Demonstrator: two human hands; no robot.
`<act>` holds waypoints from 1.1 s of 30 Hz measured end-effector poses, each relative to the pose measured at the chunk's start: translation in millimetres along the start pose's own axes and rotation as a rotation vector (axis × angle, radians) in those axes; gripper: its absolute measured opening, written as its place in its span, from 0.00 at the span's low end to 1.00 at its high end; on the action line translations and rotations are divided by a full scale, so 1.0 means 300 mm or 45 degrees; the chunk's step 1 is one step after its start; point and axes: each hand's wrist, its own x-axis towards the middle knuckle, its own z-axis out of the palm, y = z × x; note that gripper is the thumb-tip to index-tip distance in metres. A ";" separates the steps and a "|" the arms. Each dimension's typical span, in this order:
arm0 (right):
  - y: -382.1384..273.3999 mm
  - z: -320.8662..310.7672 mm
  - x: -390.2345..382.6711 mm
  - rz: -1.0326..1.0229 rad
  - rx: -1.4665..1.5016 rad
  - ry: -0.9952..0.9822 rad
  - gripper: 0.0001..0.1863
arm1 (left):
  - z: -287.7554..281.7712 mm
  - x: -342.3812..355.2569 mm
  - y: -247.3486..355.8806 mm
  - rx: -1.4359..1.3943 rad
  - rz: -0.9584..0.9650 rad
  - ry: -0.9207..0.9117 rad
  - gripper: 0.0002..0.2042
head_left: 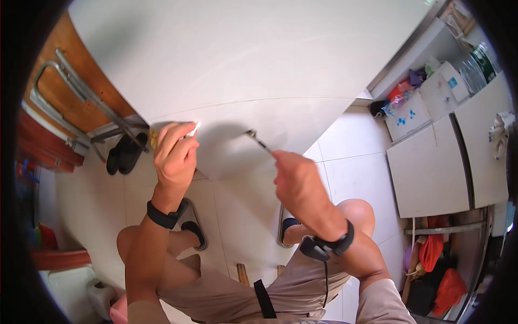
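My left hand [177, 152] is closed, its thumb and fingers pinching a small white piece [195, 128] close to the left edge of a large white panelled surface [232, 67]. What that piece is, I cannot make out. In my right fist [298, 175] is a slim metal tool [260, 142] with a dark band along its shaft. Its small, wider head points up and left, in front of the lower part of the white surface. Shadows of the hand and tool fall there. Whether the head touches the surface, I cannot tell.
A folded metal frame [89, 97] leans at the left, above black slippers [127, 154]. On the right, a white cabinet [431, 167] carries boxes and plastic bottles; red bags [431, 252] sit on a rack below. My feet rest on the tiled floor [237, 216].
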 end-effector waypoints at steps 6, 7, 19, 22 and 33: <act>-0.123 -0.198 -0.019 0.383 0.189 0.316 0.16 | -0.024 -0.016 -0.001 0.024 -0.057 -0.030 0.12; -0.097 -0.198 -0.015 0.372 0.167 0.322 0.16 | -0.015 -0.011 0.009 0.015 -0.061 -0.007 0.12; 0.019 -0.261 -0.012 0.257 -0.039 0.421 0.12 | 0.016 0.003 0.032 -0.041 0.012 -0.055 0.12; 0.074 -0.207 0.007 0.228 -0.176 0.280 0.12 | 0.031 -0.018 0.016 -0.051 0.009 -0.043 0.12; 0.126 -0.209 0.024 0.359 -0.211 0.281 0.12 | 0.045 -0.028 0.014 -0.037 0.028 -0.034 0.11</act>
